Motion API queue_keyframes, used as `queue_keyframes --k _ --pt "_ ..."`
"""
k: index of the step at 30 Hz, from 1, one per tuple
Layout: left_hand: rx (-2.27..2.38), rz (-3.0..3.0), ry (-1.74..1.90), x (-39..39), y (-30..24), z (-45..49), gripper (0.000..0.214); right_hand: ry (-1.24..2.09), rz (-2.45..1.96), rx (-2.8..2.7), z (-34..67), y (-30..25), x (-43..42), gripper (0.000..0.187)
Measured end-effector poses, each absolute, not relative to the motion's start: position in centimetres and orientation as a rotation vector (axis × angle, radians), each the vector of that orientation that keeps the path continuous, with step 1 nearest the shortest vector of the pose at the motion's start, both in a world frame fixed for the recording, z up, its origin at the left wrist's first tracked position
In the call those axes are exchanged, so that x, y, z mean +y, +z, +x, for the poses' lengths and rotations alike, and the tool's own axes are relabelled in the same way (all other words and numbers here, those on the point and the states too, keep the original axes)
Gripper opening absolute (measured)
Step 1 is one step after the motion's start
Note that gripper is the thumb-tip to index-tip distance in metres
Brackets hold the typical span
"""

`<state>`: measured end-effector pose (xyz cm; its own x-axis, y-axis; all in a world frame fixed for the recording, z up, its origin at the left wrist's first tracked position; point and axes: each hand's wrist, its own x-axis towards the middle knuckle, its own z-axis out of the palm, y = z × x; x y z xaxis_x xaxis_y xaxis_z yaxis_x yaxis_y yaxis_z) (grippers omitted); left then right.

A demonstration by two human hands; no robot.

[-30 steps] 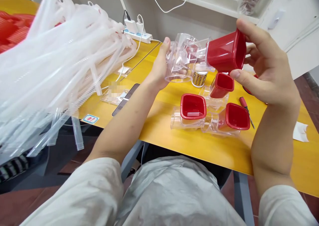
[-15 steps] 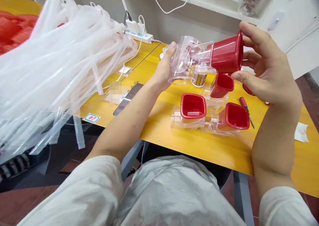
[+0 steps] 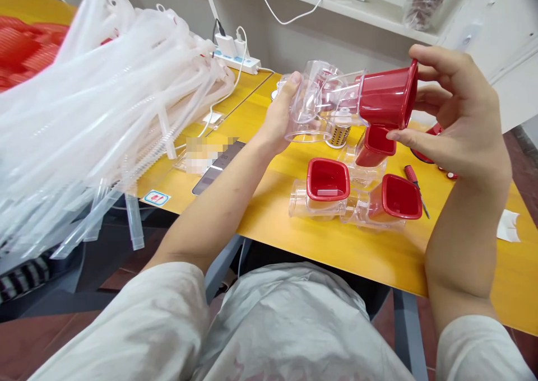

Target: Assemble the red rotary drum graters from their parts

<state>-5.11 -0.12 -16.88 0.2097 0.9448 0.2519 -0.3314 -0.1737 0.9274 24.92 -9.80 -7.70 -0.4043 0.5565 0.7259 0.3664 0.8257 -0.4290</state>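
Raised above the table, a clear plastic housing [image 3: 309, 112] lies on its side in my left hand [image 3: 279, 115], whose fingers wrap round its far end. A glossy red square funnel [image 3: 384, 96] sits partly inside the housing's square neck, its flared rim facing right. My right hand [image 3: 462, 109] grips that rim, thumb at the lower edge and fingers at the upper. Below stand similar clear housings with red funnels: one at the left [image 3: 328, 180], one at the right [image 3: 400, 197] and one behind [image 3: 378, 145].
A large pile of translucent plastic tubes [image 3: 105, 106] covers the table's left side. A phone [image 3: 218, 168] lies left of my forearm. Behind are a perforated drum [image 3: 337, 134] and a power strip [image 3: 237, 60]. A red-handled screwdriver [image 3: 414, 185] lies at the right.
The held housing and red funnel have shifted slightly right and down in view. My right hand has moved slightly with the funnel's rim, still gripping it.
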Motion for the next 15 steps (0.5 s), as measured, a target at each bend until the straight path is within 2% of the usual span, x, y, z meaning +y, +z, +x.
queue_keyframes --k 10,15 --pt "0.712 1.216 1.371 0.3 -17.7 -4.6 0.107 0.245 -0.814 -2.064 24.5 -6.8 -11.6 0.096" --pt "0.665 1.184 1.476 1.1 -17.8 -5.6 0.09 0.245 -0.712 -1.938 25.8 -6.4 -10.7 0.099"
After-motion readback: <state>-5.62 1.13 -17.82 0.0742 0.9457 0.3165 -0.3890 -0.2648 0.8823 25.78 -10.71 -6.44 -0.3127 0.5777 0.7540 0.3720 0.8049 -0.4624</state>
